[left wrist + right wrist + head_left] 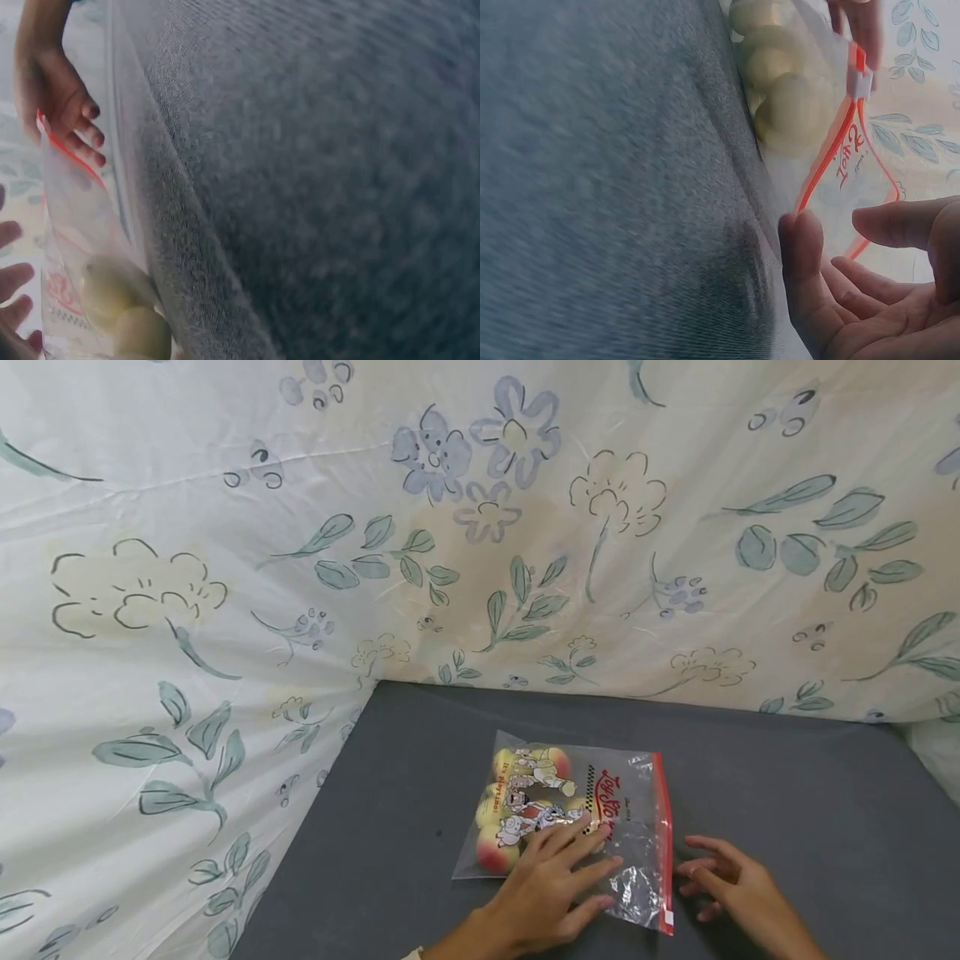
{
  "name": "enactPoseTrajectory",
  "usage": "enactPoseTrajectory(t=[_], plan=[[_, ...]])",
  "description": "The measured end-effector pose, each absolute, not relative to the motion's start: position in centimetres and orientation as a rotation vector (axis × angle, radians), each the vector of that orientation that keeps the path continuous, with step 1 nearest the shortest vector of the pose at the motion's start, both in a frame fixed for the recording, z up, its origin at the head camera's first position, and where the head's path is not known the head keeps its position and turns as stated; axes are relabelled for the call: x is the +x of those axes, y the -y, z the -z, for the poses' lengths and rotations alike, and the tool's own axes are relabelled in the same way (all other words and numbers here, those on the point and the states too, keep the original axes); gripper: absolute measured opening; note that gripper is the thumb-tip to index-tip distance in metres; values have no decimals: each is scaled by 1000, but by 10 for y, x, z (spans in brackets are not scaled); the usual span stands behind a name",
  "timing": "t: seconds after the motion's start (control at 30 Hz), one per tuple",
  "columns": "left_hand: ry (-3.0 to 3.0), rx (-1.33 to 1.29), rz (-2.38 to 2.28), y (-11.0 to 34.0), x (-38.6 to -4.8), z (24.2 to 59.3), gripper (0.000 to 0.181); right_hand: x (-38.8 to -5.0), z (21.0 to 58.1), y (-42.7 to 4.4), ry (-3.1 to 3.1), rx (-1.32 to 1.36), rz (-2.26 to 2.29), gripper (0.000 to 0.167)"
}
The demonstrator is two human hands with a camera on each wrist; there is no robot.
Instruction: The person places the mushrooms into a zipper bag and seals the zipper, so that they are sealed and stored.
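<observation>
A clear zip bag (637,793) with cartoon figures and red lettering lies on the dark grey table. Several round yellow-and-red fruits (498,850), like small peaches, sit in its left part. My left hand (551,877) rests on the bag's near side, fingers spread over the print. Just right of the bag's red zip edge (663,827) is my right hand (738,889), its fingers loosely bent and nothing gripped. In the right wrist view, the red edges stand apart near my right thumb (907,223) and fingertips; whether they touch, I cannot tell. A white slider (860,82) sits at one end.
The dark grey tabletop (360,827) extends around the bag. Floral cloth (480,568) hangs behind it, and another stretch of it (150,735) runs along the left side.
</observation>
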State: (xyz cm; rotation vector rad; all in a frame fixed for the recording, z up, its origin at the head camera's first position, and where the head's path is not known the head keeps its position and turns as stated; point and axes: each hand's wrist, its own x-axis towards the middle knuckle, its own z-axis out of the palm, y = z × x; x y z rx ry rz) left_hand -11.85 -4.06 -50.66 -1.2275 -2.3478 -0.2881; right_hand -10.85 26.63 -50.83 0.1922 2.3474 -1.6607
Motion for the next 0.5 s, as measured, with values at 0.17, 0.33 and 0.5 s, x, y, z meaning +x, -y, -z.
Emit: enactPoseTrajectory(t=[0.17, 0.33, 0.5], plan=[[2425, -1273, 116, 37, -115, 510, 48, -100, 515, -270, -2248, 115, 1669, 57], [2472, -1341, 97, 35, -114, 512, 47, -93, 524, -272, -2123, 9, 1722, 65], [2596, -1494, 16, 34, -112, 511, 51, -89, 527, -270, -2089, 43, 1722, 69]])
